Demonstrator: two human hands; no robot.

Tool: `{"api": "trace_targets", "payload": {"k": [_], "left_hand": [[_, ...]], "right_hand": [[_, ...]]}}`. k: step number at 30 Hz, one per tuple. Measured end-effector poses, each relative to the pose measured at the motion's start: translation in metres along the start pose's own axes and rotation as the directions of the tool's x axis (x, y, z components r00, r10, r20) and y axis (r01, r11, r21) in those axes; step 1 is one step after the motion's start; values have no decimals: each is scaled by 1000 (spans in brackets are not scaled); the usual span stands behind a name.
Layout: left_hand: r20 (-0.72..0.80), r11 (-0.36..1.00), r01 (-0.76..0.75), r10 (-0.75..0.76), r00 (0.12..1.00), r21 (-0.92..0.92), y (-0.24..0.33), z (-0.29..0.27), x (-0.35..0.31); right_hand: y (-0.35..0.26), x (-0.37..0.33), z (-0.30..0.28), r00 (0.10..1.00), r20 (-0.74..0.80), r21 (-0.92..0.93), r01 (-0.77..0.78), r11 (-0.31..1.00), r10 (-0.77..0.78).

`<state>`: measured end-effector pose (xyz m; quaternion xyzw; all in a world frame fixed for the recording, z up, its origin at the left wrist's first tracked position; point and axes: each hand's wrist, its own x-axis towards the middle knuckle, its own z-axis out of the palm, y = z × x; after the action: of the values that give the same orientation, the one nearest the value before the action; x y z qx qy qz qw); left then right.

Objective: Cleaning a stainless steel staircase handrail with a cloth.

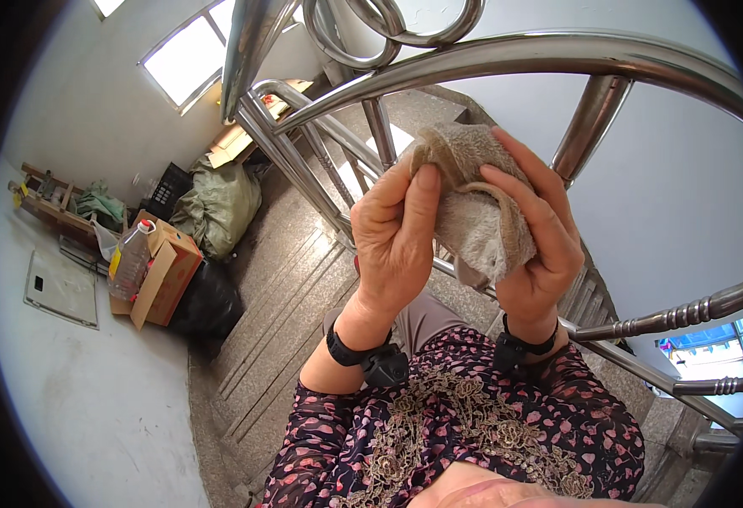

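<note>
A folded grey-beige cloth (490,224) with a brown edge is held up between my two hands, in front of my chest. My left hand (395,233) pinches its left edge, thumb pressed against the front. Around the right side wraps my right hand (549,233), its fingers spread over the cloth's outer face. The cloth is bunched and its lower corner hangs down. Close beyond it runs a shiny metal stair handrail (490,63); the cloth appears apart from it, though depth is hard to judge.
Stone steps (278,313) descend below me beside metal balusters (596,118). Along the left wall stand a cardboard box (176,271), a large plastic bottle (130,262), a green sack (219,203), a black bag (210,300) and a black crate (168,188).
</note>
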<state>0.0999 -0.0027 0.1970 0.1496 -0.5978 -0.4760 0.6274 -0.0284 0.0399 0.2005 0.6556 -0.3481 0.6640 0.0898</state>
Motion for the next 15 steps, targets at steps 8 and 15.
{"api": "trace_targets", "payload": {"k": [8, 15], "left_hand": [[13, 871, 127, -137, 990, -474, 17, 4, 10], [-54, 960, 24, -41, 998, -280, 13, -1, 16]], "right_hand": [[5, -6, 1, 993, 40, -43, 117, 992, -115], [3, -35, 0, 976, 26, 224, -218, 950, 217]]}}
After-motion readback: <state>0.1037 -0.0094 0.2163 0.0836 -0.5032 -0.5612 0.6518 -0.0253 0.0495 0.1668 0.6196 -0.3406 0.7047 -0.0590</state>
